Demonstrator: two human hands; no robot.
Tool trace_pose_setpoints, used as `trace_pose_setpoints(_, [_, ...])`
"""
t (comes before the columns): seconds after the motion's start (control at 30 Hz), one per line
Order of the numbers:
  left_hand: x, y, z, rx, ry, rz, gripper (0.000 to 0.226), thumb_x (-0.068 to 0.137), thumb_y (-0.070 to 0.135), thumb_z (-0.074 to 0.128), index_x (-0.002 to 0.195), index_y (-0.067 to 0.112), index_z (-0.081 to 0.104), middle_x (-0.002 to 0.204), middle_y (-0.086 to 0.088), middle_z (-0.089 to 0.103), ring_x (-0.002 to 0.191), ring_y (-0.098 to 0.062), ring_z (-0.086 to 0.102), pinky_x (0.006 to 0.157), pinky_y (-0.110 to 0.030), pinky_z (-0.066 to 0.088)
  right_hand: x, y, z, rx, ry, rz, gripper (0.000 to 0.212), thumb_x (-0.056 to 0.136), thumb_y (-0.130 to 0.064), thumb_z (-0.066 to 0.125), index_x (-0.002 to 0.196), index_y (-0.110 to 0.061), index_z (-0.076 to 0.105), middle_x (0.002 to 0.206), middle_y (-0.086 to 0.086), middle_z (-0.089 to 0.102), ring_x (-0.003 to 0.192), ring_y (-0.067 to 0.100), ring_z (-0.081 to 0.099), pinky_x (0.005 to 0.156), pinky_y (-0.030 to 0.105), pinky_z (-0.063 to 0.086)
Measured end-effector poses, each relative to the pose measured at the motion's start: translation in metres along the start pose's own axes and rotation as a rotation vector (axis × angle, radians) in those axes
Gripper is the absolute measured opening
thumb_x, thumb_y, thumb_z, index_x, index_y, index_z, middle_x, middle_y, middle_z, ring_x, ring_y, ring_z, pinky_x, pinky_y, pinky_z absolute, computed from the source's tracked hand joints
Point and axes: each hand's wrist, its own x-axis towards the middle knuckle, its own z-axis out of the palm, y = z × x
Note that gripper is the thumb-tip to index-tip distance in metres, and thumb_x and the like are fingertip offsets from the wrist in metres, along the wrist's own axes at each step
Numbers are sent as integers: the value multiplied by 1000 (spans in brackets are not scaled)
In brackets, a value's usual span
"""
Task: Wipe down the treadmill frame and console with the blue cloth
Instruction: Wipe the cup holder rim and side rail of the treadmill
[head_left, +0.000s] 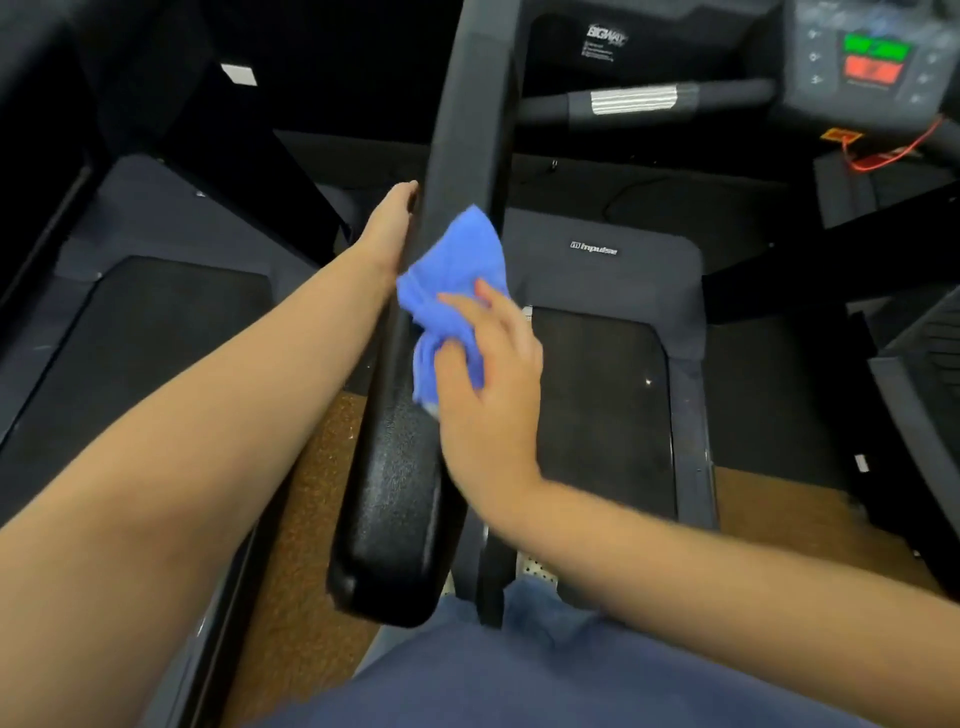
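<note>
A black padded side handrail (395, 467) of the treadmill runs from the bottom centre up toward the top. My right hand (485, 395) presses a bunched blue cloth (457, 275) against the rail's right side, about halfway along. My left hand (392, 223) lies on the rail's left side, just beyond the cloth, with its fingers wrapped around the rail and mostly hidden behind it. The console (872, 62), with green and red lit panels, sits at the top right.
A treadmill belt (597, 415) and its grey motor cover (597, 270) lie to the right of the rail. A second treadmill deck (140, 338) lies to the left. A red safety cord (883, 156) hangs under the console. Brown floor (311, 493) shows between the machines.
</note>
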Motion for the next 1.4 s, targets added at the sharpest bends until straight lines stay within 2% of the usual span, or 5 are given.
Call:
trace_pose_setpoints(0.47, [-2, 3, -14, 57, 112, -53, 51, 89, 14, 34, 41, 20, 19, 34, 7, 21, 32, -9, 20, 33, -16, 19, 53, -23, 25, -787, -246, -257, 27, 79, -34, 54, 97, -34, 74, 144, -6, 46, 137, 34, 24, 105, 66, 23])
trace_pose_setpoints(0.6, [2, 4, -18, -35, 28, -47, 71, 97, 21, 28, 28, 17, 42, 33, 5, 41, 29, -7, 41, 36, -12, 32, 107, -29, 41, -1003, -306, -227, 30, 85, -35, 49, 103, -26, 70, 140, -9, 41, 137, 27, 21, 108, 65, 19])
trace_pose_setpoints(0.7, [5, 0, -21, -219, -69, -97, 61, 98, 44, 29, 66, 15, 73, 71, -5, 71, 71, -16, 69, 65, -24, 51, 147, -28, 50, -1031, -237, -209, 30, 85, -37, 49, 102, -24, 70, 129, -8, 45, 129, 26, 30, 102, 62, 29])
trace_pose_setpoints(1.03, [3, -9, -19, -216, -133, -193, 72, 93, 65, 21, 106, 10, 66, 94, -9, 74, 79, -20, 72, 64, -27, 56, 271, -16, 54, -832, -139, -93, 32, 82, -36, 56, 113, -28, 62, 130, -1, 41, 116, 25, 35, 72, 35, 41])
trace_pose_setpoints(1.4, [2, -16, -8, -95, -48, -56, 75, 100, 43, 28, 45, 16, 72, 55, 0, 69, 48, -10, 66, 47, -16, 49, 182, 22, 9, 8, -115, 303, 54, 79, -56, 55, 123, -25, 48, 114, -2, 56, 99, 15, 55, 62, 15, 39])
